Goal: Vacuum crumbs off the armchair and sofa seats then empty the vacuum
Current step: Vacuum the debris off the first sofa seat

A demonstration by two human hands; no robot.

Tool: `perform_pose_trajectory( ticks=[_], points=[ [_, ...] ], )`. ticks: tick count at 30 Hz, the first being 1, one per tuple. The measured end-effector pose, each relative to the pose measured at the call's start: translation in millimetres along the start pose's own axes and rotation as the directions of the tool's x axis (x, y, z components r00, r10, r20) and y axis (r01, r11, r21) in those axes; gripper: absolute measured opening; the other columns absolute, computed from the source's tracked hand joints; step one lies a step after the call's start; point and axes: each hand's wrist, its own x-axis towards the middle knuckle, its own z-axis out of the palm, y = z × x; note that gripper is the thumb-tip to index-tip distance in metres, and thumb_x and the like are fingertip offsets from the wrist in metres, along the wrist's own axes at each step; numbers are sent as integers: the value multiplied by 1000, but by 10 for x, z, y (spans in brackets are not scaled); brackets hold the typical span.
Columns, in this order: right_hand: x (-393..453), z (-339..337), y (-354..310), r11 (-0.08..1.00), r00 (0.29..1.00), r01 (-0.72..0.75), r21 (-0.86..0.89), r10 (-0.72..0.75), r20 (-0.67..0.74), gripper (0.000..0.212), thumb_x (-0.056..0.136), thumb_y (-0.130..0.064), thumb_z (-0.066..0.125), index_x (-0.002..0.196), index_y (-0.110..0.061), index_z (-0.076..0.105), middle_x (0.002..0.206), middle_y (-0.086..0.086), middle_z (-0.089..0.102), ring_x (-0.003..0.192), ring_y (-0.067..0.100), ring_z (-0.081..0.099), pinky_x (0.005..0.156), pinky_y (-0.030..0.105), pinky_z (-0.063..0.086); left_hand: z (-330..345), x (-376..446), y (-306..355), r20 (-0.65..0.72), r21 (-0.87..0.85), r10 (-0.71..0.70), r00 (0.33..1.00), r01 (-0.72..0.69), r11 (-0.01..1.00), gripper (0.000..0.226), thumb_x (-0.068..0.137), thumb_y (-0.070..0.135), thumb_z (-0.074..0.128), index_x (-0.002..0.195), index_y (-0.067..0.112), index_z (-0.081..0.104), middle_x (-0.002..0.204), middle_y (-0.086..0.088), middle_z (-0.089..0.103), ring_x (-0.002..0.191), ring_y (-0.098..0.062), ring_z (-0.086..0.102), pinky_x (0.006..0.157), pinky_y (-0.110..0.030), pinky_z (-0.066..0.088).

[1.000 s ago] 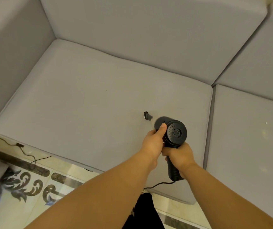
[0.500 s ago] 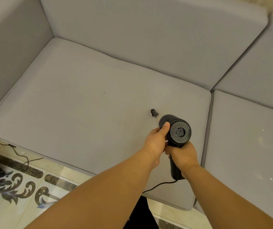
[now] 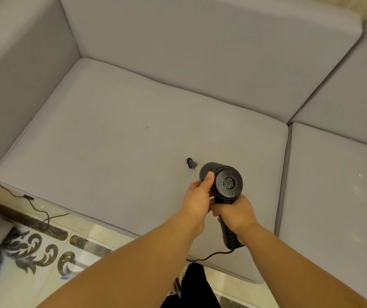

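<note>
Right hand [image 3: 237,213] grips handheld vacuum [image 3: 227,185] handle; left hand [image 3: 197,196] curls round its body, thumb up. Nozzle [image 3: 190,163] touches sofa seat cushion [image 3: 122,141] toward its front right corner.

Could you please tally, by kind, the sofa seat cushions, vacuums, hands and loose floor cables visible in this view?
Sofa seat cushions: 2, the left seat cushion and the right seat cushion
Handheld vacuum: 1
Hands: 2, left hand, right hand
Loose floor cable: 1
Total: 6
</note>
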Motion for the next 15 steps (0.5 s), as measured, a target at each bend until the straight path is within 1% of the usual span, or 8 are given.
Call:
perform_pose_trajectory(
  ticks=[4,7,9,12,15],
  points=[
    [-136,128,53,1000,999,12,-25,-11,37,33,62,-1,70,91,-17,67,83,11,72,81,35,67,78,53,58,-171,-113,-112,-25,-28,13,1000,-14,1000,45,90,46,55,123,15,52,103,-4,67,91,-18,66,65,-25,50],
    [-196,261,71,999,998,35,-35,-33,53,36,61,-1,70,93,-17,67,85,11,73,79,33,66,78,53,58,-319,-165,-159,-53,-40,45,998,-47,998,47,90,47,55,124,15,51,108,-7,66,96,-22,66,73,-28,52],
    [-253,387,79,998,997,42,-41,-39,73,36,60,-2,70,93,-17,68,86,10,73,77,31,65,78,52,58,-452,-213,-184,-77,-45,60,995,-63,997,47,90,47,55,124,15,51,109,-9,66,97,-23,66,74,-29,53],
    [-326,530,122,998,995,36,-59,-30,99,36,58,-4,68,92,-15,69,86,9,73,74,29,64,77,48,58,-605,-277,-240,-96,-71,55,994,-62,996,44,92,46,53,123,14,52,109,-9,67,95,-22,66,68,-26,51],
    [-399,583,208,998,997,30,-57,-26,70,36,58,-3,69,93,-13,68,84,10,72,74,29,63,75,45,56,-671,-336,-296,-73,-81,40,997,-46,996,45,92,45,53,124,13,53,110,-10,66,95,-22,66,66,-25,51]
  ],
)
